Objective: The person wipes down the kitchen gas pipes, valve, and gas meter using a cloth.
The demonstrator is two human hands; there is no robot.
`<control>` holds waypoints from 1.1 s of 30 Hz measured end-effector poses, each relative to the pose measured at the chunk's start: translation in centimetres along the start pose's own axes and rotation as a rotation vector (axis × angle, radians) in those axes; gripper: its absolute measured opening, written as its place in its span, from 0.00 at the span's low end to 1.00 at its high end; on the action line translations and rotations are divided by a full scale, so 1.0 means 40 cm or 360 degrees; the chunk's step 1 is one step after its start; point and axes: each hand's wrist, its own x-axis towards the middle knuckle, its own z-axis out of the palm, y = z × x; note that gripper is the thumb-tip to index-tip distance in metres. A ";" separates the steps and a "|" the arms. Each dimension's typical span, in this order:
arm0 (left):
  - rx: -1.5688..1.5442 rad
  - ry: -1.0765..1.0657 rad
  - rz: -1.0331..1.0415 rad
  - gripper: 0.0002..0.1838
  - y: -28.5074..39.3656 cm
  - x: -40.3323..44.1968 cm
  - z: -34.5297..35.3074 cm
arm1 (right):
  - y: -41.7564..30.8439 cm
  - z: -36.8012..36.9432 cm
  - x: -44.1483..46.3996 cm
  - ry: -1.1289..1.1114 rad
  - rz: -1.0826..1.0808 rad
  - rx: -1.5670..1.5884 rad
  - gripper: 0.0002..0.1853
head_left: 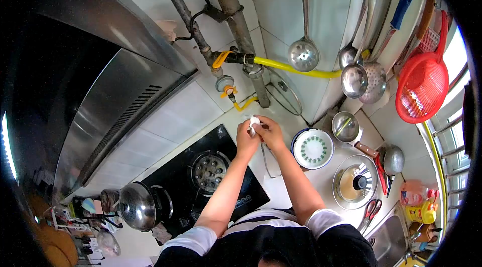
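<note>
Both hands meet over the counter, just right of the black gas stove (206,166). My left hand (246,140) is closed around a small crumpled white thing (254,122), which looks like cloth or tissue. My right hand (271,134) presses on the same white thing from the other side, fingers bent. A thin metal rack or wire (266,159) lies on the counter below the hands. A white plate with a green pattern (313,149) rests on a blue-rimmed dish to their right.
A lidded pot (138,207) stands at the stove's left. On the right are a glass lid (355,181), scissors (370,213), a small pan (345,126) and the sink (389,239). Ladles (304,55) and a red strainer (423,86) hang above.
</note>
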 end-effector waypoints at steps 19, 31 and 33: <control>-0.0095 -0.0209 -0.0129 0.18 -0.046 -0.079 -0.140 | 0.049 0.108 0.320 0.1004 -0.0625 -0.0769 0.29; -0.0164 -0.0452 -0.0094 0.15 0.015 -0.033 -0.069 | 0.158 0.055 0.328 0.0815 -0.0327 -0.1025 0.25; -0.0199 -0.0466 -0.0139 0.15 0.007 -0.021 -0.050 | 0.083 0.076 0.311 0.0984 -0.0756 -0.0636 0.27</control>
